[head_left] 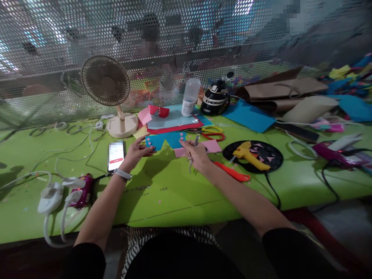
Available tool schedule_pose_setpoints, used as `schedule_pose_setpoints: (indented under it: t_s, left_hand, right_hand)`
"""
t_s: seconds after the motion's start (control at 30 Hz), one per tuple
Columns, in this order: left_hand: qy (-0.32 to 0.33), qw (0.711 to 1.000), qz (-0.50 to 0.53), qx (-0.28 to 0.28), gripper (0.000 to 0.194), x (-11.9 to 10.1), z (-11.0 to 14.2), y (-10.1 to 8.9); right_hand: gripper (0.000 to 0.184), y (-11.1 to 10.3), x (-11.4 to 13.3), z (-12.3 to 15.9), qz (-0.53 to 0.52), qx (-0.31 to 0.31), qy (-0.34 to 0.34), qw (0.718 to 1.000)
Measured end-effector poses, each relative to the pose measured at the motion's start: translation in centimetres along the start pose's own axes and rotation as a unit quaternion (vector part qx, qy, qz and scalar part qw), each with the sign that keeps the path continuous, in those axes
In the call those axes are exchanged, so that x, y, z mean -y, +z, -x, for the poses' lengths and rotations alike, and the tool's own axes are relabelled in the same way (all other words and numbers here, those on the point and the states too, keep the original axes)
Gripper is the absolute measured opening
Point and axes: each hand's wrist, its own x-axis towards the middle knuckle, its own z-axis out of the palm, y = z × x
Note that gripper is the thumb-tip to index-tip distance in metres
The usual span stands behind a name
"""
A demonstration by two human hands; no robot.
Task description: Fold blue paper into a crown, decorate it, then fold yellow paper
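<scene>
- Blue card, smooth and matt: a wide flat piece with a pointed V-shaped notch in its near edge, lying at the middle of the counter between the two hands. Small pink diamonds sit in a short column near each end.
- Lime-green counter: slick surface, marked with scuffs and paper crumbs.
- Left hand: fingers drawn narrow, the thumb and fingertips holding the left end of the blue card.
- Right hand: fingers closed around a slim metal tool, the fingertips also touching the card's right end beside the diamonds.
- Pink paper strip: flat, straight-edged, partly covered by the right hand.
- Scissors: looped red and yellow handles, just beyond the pink strip.
- Glue gun: yellow moulded body, resting on a round black tray that also carries pink paper triangles.
- Orange-red strip: glossy, elongated, near the right forearm.
- Fan: beige, with a round ribbed grille on a disc-shaped base.
- Bottle: translucent cylinder, near the perforated screen behind the counter.
</scene>
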Motion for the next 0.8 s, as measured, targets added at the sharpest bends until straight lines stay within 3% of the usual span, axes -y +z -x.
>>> schedule_pose_setpoints:
  t_s: [0.23, 0.6, 0.8]
  left_hand:
    - [0.007, 1.0, 0.013, -0.02, 0.087, 0.5, -0.4, -0.2]
    - [0.033, 0.991, 0.005, -0.127, 0.073, 0.4, -1.3, -1.3]
    - [0.031, 0.995, -0.04, -0.085, 0.07, -2.2, -3.5, -0.5]
  right_hand:
    - [0.044, 0.2, 0.1, 0.2, -0.01, 0.009, -0.003, 1.0]
    - [0.034, 0.5, 0.0, 0.7, -0.001, 0.067, 0.013, 0.998]
    - [0.036, 0.6, 0.3, 1.1, 0.008, 0.091, 0.011, 0.996]
